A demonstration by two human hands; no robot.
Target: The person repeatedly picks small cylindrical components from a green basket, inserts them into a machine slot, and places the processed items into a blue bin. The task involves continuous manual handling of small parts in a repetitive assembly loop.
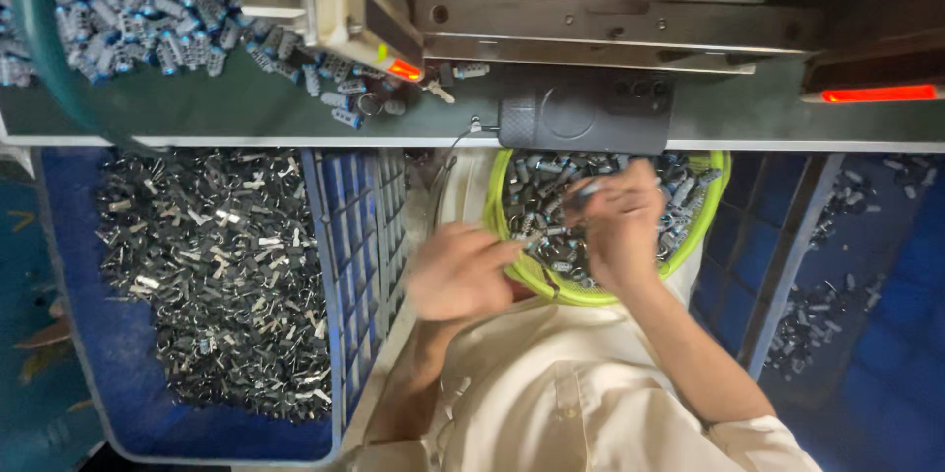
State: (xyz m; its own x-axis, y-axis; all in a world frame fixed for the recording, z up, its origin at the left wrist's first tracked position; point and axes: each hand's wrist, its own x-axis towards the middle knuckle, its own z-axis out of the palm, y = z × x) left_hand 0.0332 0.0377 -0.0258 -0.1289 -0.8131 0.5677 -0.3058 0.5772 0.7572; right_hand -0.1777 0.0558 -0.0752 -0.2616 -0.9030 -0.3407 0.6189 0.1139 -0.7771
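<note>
A lime-green bowl (pixel 711 198) full of small grey-blue cylindrical parts rests on my lap. My right hand (pixel 620 231) is over the bowl, its fingers pinched on one small cylindrical part (pixel 586 192) lifted above the heap. My left hand (pixel 458 270) is blurred at the bowl's left rim with its fingers curled toward the parts. Whether it holds anything is hidden by the blur.
A blue crate (pixel 359 236) on my left holds several small black and silver pieces. Another blue crate (pixel 847 265) on my right has a few parts. The bench ahead carries a black phone (pixel 586 118), a heap of cylindrical parts (pixel 138 9) and a machine (pixel 610 9) with red lights.
</note>
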